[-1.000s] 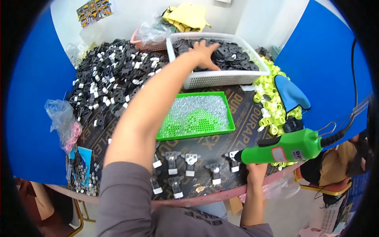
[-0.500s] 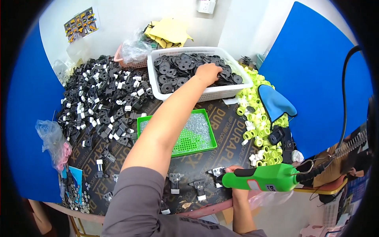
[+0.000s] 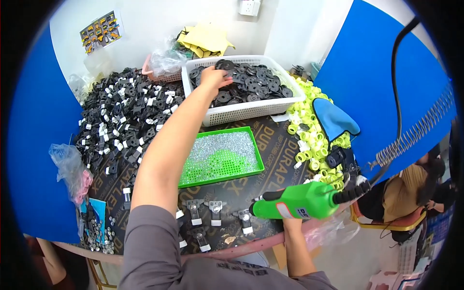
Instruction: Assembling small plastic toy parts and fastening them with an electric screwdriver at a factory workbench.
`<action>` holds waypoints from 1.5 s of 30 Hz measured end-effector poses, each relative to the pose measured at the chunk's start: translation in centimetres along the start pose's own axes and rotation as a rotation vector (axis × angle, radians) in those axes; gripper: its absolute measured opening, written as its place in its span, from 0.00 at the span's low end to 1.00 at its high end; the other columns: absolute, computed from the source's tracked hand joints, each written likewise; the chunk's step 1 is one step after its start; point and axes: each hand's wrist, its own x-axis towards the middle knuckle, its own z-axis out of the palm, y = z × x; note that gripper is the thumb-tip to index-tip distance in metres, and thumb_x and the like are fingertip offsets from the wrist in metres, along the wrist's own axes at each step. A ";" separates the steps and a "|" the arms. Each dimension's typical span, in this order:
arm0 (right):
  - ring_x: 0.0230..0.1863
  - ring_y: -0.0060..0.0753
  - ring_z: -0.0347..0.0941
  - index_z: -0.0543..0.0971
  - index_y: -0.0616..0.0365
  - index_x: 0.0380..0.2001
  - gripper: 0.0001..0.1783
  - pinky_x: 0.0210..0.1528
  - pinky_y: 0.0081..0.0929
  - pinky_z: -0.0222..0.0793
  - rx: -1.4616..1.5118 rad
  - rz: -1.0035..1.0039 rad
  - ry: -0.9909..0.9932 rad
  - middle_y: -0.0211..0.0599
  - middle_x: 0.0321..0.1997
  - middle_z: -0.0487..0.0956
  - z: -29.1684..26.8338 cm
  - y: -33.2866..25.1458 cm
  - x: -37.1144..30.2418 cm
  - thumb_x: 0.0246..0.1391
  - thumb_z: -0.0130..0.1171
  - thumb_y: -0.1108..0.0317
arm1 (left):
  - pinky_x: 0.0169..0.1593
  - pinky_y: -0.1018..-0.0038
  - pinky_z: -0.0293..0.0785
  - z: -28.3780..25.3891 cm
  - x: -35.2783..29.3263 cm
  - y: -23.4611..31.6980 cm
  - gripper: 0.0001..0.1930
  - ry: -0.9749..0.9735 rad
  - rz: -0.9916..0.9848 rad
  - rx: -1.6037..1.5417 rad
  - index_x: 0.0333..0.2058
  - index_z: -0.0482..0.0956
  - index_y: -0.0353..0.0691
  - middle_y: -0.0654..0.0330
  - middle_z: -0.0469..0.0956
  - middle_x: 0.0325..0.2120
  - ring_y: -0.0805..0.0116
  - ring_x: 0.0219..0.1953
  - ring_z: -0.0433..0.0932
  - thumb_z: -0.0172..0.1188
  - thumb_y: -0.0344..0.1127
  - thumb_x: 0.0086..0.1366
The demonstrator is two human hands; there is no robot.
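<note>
My left hand (image 3: 214, 78) reaches over the white plastic basket (image 3: 251, 108), its fingers closed on a round black disc (image 3: 225, 65). Beneath it lies a heap of similar black discs (image 3: 256, 82). At the lower right, a green electric screwdriver (image 3: 295, 203) hangs from a coiled spring and cord. My right hand (image 3: 292, 224) is around its underside, with the fingers mostly hidden behind its body. Left of the screwdriver, several black brackets with white ends (image 3: 216, 211) lie on the table; one bracket (image 3: 244, 221) sits close to its nose.
A green tray (image 3: 259, 157) of small silvery pieces stands mid-table, partly behind my left arm. Black-and-white parts (image 3: 123, 108) are heaped at left, yellow-green rings (image 3: 314, 154) at right beside a blue cloth pouch (image 3: 333, 121). Blue panels (image 3: 386, 87) flank the table. Another person (image 3: 411, 188) sits at right.
My left hand has moved left across the basket and now lifts a black disc. The screwdriver and my right hand have shifted left, and its spring looks more stretched. The view has shifted slightly.
</note>
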 end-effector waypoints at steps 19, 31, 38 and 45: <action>0.54 0.45 0.72 0.81 0.61 0.41 0.20 0.59 0.37 0.65 -0.503 -0.312 -0.141 0.42 0.48 0.80 0.6 -6.5 -2.8 0.42 0.71 0.72 | 0.42 0.70 0.84 -7.9 -25.6 5.4 0.16 -0.257 -0.206 -0.046 0.52 0.71 0.28 0.46 0.79 0.46 0.65 0.35 0.83 0.54 0.27 0.66; 0.37 0.28 0.76 0.78 0.63 0.40 0.16 0.39 0.23 0.73 -0.115 -0.573 -0.356 0.39 0.40 0.80 8.2 -11.1 -5.4 0.47 0.69 0.79 | 0.44 0.73 0.82 -5.0 -41.9 -1.4 0.13 -0.176 -0.394 -0.147 0.50 0.73 0.31 0.55 0.80 0.40 0.66 0.39 0.83 0.54 0.32 0.70; 0.38 0.20 0.76 0.75 0.64 0.38 0.06 0.40 0.19 0.74 0.426 0.161 -0.284 0.40 0.40 0.82 5.9 -9.9 -6.8 0.58 0.60 0.77 | 0.45 0.70 0.81 -4.6 -43.3 -3.1 0.18 -0.172 -0.485 -0.177 0.51 0.68 0.30 0.50 0.77 0.42 0.61 0.39 0.83 0.50 0.40 0.74; 0.38 0.19 0.76 0.75 0.63 0.40 0.06 0.39 0.17 0.72 0.448 0.221 -0.275 0.39 0.39 0.82 2.2 -10.0 -7.6 0.61 0.58 0.76 | 0.42 0.61 0.82 -3.6 -43.9 -4.0 0.15 -0.148 -0.421 -0.105 0.49 0.69 0.32 0.48 0.74 0.48 0.55 0.36 0.82 0.51 0.39 0.72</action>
